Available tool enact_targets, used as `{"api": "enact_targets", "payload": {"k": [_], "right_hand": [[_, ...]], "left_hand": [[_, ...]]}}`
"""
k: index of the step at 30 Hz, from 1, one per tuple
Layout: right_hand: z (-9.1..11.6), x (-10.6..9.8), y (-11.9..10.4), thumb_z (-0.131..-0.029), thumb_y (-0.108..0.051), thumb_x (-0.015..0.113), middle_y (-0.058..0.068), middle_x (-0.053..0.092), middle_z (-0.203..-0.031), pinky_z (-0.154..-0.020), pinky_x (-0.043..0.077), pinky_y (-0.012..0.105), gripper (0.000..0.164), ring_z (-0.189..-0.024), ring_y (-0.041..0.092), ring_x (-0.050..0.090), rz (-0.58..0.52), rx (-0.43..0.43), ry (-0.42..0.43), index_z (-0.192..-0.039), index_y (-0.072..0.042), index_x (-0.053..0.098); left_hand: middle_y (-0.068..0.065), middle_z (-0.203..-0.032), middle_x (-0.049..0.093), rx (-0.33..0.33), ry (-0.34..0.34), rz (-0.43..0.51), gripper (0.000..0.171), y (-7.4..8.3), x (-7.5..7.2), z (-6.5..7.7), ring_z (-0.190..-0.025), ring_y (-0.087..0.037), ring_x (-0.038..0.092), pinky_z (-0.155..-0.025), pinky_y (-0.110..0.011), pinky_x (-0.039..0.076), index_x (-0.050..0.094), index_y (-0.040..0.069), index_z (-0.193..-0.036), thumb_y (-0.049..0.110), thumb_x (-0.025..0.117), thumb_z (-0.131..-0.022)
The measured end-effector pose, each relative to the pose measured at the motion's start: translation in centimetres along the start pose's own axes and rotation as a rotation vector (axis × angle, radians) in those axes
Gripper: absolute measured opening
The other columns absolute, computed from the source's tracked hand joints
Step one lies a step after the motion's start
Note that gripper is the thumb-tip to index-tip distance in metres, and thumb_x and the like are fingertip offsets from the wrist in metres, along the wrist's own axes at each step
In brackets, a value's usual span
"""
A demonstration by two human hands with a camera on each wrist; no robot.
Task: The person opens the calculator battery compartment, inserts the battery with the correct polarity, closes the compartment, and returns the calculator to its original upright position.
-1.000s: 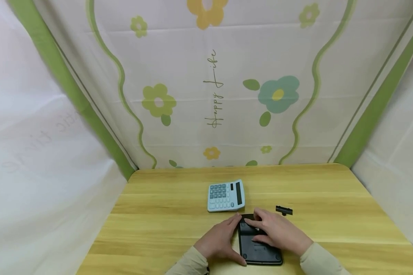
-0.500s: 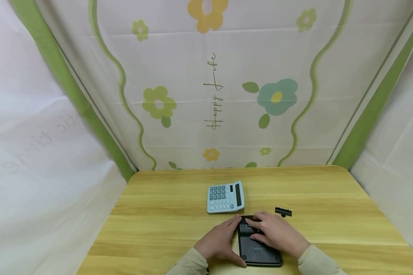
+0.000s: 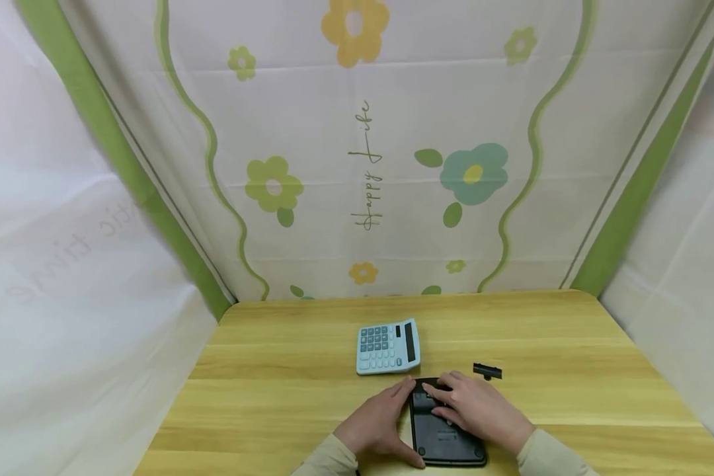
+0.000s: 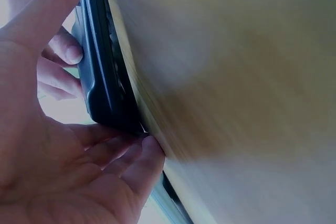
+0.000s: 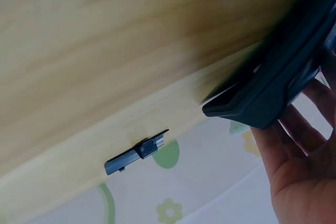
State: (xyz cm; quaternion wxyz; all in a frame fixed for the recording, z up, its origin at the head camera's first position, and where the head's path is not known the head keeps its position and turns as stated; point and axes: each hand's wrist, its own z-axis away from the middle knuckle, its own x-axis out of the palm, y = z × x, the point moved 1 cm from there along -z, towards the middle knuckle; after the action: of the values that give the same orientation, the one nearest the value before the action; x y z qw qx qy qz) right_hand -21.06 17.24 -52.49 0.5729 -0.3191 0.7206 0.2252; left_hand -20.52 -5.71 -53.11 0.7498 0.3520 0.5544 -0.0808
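A black calculator (image 3: 446,439) lies face down on the wooden table, its back with round feet facing up. My left hand (image 3: 381,423) holds it along the left side, thumb at the near corner and fingertips at the far corner. In the left wrist view, key edges show under the calculator (image 4: 102,72). My right hand (image 3: 482,406) grips its far right part, with index finger and thumb bent over the recess in the back; the fingers hide most of that recess. A small black battery cover (image 3: 487,371) lies apart, beyond the right hand.
A light blue calculator (image 3: 388,347) lies face up just beyond the black one, close to the left fingertips. The wooden table (image 3: 262,396) ends at a white floral cloth (image 3: 327,225) at the back, with cloth walls at both sides.
The head view has shifted slightly, so everything sits a little lower. The right index finger and thumb have moved slightly over the recess; the left hand keeps its hold.
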Motion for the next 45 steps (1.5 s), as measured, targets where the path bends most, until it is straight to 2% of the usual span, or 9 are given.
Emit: {"api": "enact_targets", "payload": {"k": [5,10,15,18,25,33,39,45], "right_hand": [[0.3,0.0,0.2,-0.092,-0.045,0.059,-0.003,0.061,-0.111,-0.062,0.053,0.028,0.045,-0.088,0.009,0.058,-0.023,0.02,-0.021,-0.135,-0.031,0.056],[0.4,-0.1,0.4,-0.094,-0.046,0.057,-0.003,0.06,-0.116,-0.068,0.055,0.034,0.046,-0.095,0.011,0.059,-0.078,0.031,-0.041,-0.138,-0.033,0.052],[1.1,-0.4,1.4,-0.093,-0.046,0.058,-0.005,0.059,-0.119,-0.077,0.054,0.037,0.044,-0.099,0.012,0.06,-0.201,0.079,-0.066,-0.133,-0.029,0.058],[1.3,-0.7,1.9,-0.091,-0.044,0.062,-0.007,0.059,-0.118,-0.079,0.055,0.037,0.042,-0.1,0.011,0.06,-0.245,0.078,-0.06,-0.13,-0.028,0.061],[1.7,-0.9,2.5,-0.083,-0.043,0.072,-0.013,0.06,-0.104,-0.073,0.054,0.028,0.037,-0.089,0.003,0.058,-0.217,0.053,0.004,-0.116,-0.025,0.071],[1.7,-0.9,2.7,-0.082,-0.044,0.072,-0.007,0.064,-0.103,-0.072,0.055,0.03,0.037,-0.088,0.006,0.059,-0.173,0.055,-0.002,-0.113,-0.025,0.072],[1.8,-0.9,3.0,-0.082,-0.041,0.074,-0.005,0.065,-0.107,-0.077,0.056,0.033,0.038,-0.093,0.009,0.061,-0.219,0.078,-0.027,-0.115,-0.022,0.072],[1.8,-1.0,3.2,-0.08,-0.035,0.077,-0.005,0.068,-0.106,-0.077,0.056,0.031,0.031,-0.093,0.011,0.064,-0.318,0.092,-0.019,-0.106,-0.02,0.075]], "left_hand": [[0.001,-0.158,0.022,0.006,0.005,0.018,0.123,0.0,0.1,0.2,-0.139,-0.017,0.034,-0.106,-0.036,0.042,0.016,0.021,-0.155,0.077,0.07,-0.06],[0.002,-0.158,0.022,0.002,0.015,0.024,0.123,-0.4,0.2,0.4,-0.139,-0.017,0.033,-0.106,-0.036,0.042,0.016,0.022,-0.155,0.077,0.071,-0.059],[0.003,-0.158,0.022,0.003,0.01,0.045,0.124,-0.4,0.4,0.1,-0.14,-0.016,0.033,-0.107,-0.036,0.041,0.016,0.023,-0.155,0.078,0.07,-0.058],[0.003,-0.158,0.021,0.002,0.005,0.056,0.124,-0.3,0.3,0.2,-0.14,-0.017,0.032,-0.107,-0.037,0.04,0.016,0.023,-0.155,0.077,0.071,-0.058],[0.003,-0.158,0.023,-0.001,0.001,0.06,0.122,-0.1,0.1,0.3,-0.14,-0.016,0.032,-0.107,-0.036,0.04,0.017,0.022,-0.154,0.075,0.073,-0.059],[0.003,-0.158,0.02,0.009,0.005,0.072,0.122,-0.1,0.2,0.3,-0.14,-0.016,0.031,-0.107,-0.037,0.04,0.015,0.024,-0.155,0.075,0.072,-0.059],[0.005,-0.158,0.02,-0.013,0.0,0.069,0.124,-0.1,0.2,0.1,-0.14,-0.016,0.031,-0.108,-0.037,0.039,0.015,0.025,-0.155,0.076,0.073,-0.057],[0.005,-0.158,0.022,-0.015,0.004,0.053,0.124,0.0,0.2,0.3,-0.14,-0.017,0.033,-0.108,-0.036,0.04,0.017,0.023,-0.155,0.074,0.075,-0.058]]}}
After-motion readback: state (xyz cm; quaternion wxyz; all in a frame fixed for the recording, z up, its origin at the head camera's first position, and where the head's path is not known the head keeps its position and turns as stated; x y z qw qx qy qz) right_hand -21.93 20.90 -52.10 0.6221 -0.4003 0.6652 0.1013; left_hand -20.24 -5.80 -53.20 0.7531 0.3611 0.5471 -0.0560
